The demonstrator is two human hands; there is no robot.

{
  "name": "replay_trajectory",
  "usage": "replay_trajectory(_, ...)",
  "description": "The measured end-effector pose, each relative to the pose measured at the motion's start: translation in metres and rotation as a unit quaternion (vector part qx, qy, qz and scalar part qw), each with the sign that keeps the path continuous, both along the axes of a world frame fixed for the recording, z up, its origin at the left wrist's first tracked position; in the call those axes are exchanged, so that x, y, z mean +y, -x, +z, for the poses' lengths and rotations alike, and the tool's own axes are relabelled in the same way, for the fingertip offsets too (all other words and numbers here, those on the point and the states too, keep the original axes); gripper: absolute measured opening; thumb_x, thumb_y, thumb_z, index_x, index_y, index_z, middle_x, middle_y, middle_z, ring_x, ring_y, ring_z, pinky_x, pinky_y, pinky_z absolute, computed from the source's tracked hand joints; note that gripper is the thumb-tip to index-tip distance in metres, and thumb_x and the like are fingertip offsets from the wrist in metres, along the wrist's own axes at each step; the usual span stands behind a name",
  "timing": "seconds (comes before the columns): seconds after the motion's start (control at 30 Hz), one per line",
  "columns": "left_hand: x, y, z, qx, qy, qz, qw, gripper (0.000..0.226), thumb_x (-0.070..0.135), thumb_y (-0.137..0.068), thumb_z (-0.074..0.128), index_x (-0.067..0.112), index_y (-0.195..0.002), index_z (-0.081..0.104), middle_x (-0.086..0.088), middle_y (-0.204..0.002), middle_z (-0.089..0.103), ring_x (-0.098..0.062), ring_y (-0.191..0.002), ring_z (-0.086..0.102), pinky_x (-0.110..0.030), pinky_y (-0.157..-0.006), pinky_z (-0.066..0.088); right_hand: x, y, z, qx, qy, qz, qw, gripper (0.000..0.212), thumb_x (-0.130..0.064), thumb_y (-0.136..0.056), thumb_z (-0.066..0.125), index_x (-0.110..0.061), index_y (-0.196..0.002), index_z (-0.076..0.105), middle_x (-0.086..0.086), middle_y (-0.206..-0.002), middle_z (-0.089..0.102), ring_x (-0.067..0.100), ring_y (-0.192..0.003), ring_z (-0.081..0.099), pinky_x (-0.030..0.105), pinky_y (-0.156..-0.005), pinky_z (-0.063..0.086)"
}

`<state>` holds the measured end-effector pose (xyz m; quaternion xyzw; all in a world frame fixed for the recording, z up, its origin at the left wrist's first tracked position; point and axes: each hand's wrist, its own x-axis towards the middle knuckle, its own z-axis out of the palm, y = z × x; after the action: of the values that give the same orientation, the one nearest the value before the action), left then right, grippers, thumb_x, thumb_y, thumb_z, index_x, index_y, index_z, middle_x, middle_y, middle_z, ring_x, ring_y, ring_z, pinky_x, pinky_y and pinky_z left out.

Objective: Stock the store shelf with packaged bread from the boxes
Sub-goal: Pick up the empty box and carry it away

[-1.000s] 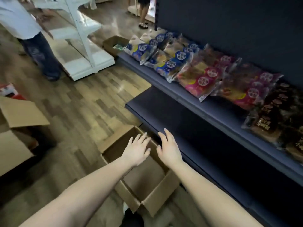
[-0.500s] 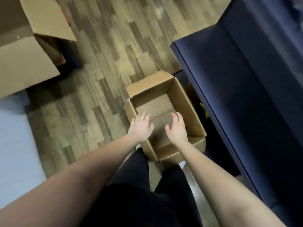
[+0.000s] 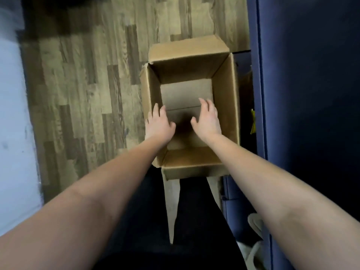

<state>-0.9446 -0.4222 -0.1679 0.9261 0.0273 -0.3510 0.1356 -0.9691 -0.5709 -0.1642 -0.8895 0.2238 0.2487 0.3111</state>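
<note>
Since the earlier picture the view has come nearer and now looks straight down, so the cardboard box fills more of the middle, and both hands have gone further forward over it. The wooden floor (image 3: 87, 94) takes the left and the top, and the dark blue shelf (image 3: 311, 94) stands along the whole right side. The box (image 3: 189, 49) sits on the floor just beside the foot of the shelf, directly in front of and below the hands. Its long axis runs away from the person, parallel to the shelf edge. Its flaps are open and inside only the bare cardboard bottom shows. No packaged bread is visible in it or anywhere else in this view. The left hand (image 3: 158, 124) hangs over the left wall of the box with fingers straight and a little spread. Whether it touches the rim cannot be told. The right hand (image 3: 207, 121) is over the opening, nearer the right wall, fingers relaxed and holding nothing. Probably the person means to take the empty box by its two long walls, and each hand is already on its own side. A small yellow thing (image 3: 252, 123) lies in the gap between box and shelf.
</note>
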Motion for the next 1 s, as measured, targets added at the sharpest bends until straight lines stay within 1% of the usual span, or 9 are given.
replay_trajectory(0.13,-0.018,0.005,-0.024,-0.027,-0.061,0.098,0.993,0.082,0.026,-0.090,0.054,0.011,-0.152,0.001,-0.013,-0.159,0.004,-0.036,-0.145,0.006,-0.048,-0.116,0.014,-0.042,0.003,-0.027,-0.014,0.136,0.039,0.990,0.080,-0.025,-0.093,0.056,-0.014,-0.153,0.004,0.012,-0.159,0.003,0.032,-0.146,0.008,0.045,-0.118,0.017)
replay_trajectory(0.23,-0.014,0.005,-0.043,-0.019,-0.095,0.153,0.983,0.088,0.025,-0.090,0.057,0.010,-0.151,-0.004,-0.016,-0.158,0.005,-0.037,-0.144,0.011,-0.048,-0.115,0.016,-0.062,0.009,-0.050,0.003,0.179,-0.003,0.984,0.087,-0.026,-0.091,0.058,-0.011,-0.152,-0.001,0.015,-0.159,-0.002,0.036,-0.145,0.008,0.049,-0.117,0.018)
replay_trajectory(0.33,-0.008,0.005,-0.058,0.025,-0.088,0.224,0.970,0.087,0.021,-0.092,0.055,0.012,-0.151,-0.007,-0.016,-0.156,0.016,-0.037,-0.140,0.025,-0.049,-0.112,0.026,-0.068,0.015,-0.072,0.040,0.154,-0.062,0.985,0.092,-0.028,-0.091,0.059,-0.013,-0.152,-0.007,0.014,-0.159,0.005,0.036,-0.140,0.024,0.049,-0.110,0.033)
replay_trajectory(0.4,-0.003,0.005,-0.070,0.028,-0.069,0.258,0.963,0.078,0.016,-0.094,0.051,0.013,-0.151,-0.002,-0.017,-0.151,0.028,-0.038,-0.131,0.040,-0.052,-0.105,0.038,-0.073,0.019,-0.081,0.042,0.145,-0.092,0.984,0.091,-0.024,-0.092,0.058,-0.017,-0.152,-0.009,0.012,-0.157,0.015,0.034,-0.128,0.044,0.044,-0.095,0.046)
replay_trajectory(0.43,0.000,0.004,-0.074,0.020,-0.067,0.268,0.961,0.073,0.014,-0.095,0.047,0.014,-0.151,0.001,-0.018,-0.146,0.037,-0.038,-0.124,0.047,-0.053,-0.099,0.043,-0.076,0.020,-0.084,0.039,0.148,-0.102,0.983,0.087,-0.020,-0.093,0.056,-0.019,-0.152,-0.008,0.011,-0.155,0.022,0.033,-0.118,0.053,0.041,-0.087,0.048)
replay_trajectory(0.5,0.006,0.002,-0.080,-0.005,-0.082,0.273,0.958,0.064,0.011,-0.096,0.042,0.015,-0.150,0.007,-0.019,-0.131,0.051,-0.037,-0.111,0.057,-0.052,-0.091,0.049,-0.080,0.021,-0.087,0.043,0.158,-0.119,0.979,0.077,-0.012,-0.093,0.052,-0.020,-0.152,0.003,0.013,-0.146,0.039,0.034,-0.106,0.060,0.041,-0.083,0.049)
replay_trajectory(0.6,0.009,0.000,-0.079,-0.027,-0.102,0.249,0.963,0.061,0.007,-0.096,0.042,0.011,-0.149,0.011,-0.018,-0.118,0.058,-0.036,-0.102,0.060,-0.049,-0.087,0.051,-0.084,0.018,-0.087,0.038,0.161,-0.119,0.979,0.063,-0.006,-0.092,0.051,-0.014,-0.146,0.020,0.018,-0.130,0.054,0.040,-0.107,0.059,0.046,-0.085,0.048)
replay_trajectory(0.8,0.016,-0.020,-0.043,-0.028,-0.085,0.214,0.973,0.061,0.004,-0.095,0.044,0.007,-0.147,0.014,-0.020,-0.117,0.058,-0.037,-0.103,0.059,-0.044,-0.080,0.049,-0.079,0.006,-0.053,0.037,0.154,-0.119,0.980,0.057,-0.005,-0.090,0.049,-0.011,-0.141,0.025,0.020,-0.120,0.058,0.042,-0.102,0.059,0.045,-0.081,0.049)
replay_trajectory(1.0,0.057,-0.068,0.031,-0.033,-0.059,0.190,0.979,0.059,0.005,-0.091,0.049,0.004,-0.142,0.019,-0.022,-0.123,0.055,-0.040,-0.110,0.056,-0.048,-0.091,0.049,-0.048,-0.039,0.027,0.027,0.146,-0.108,0.983,0.055,-0.006,-0.089,0.053,-0.010,-0.138,0.028,0.017,-0.114,0.060,0.037,-0.099,0.060,0.037,-0.074,0.043)
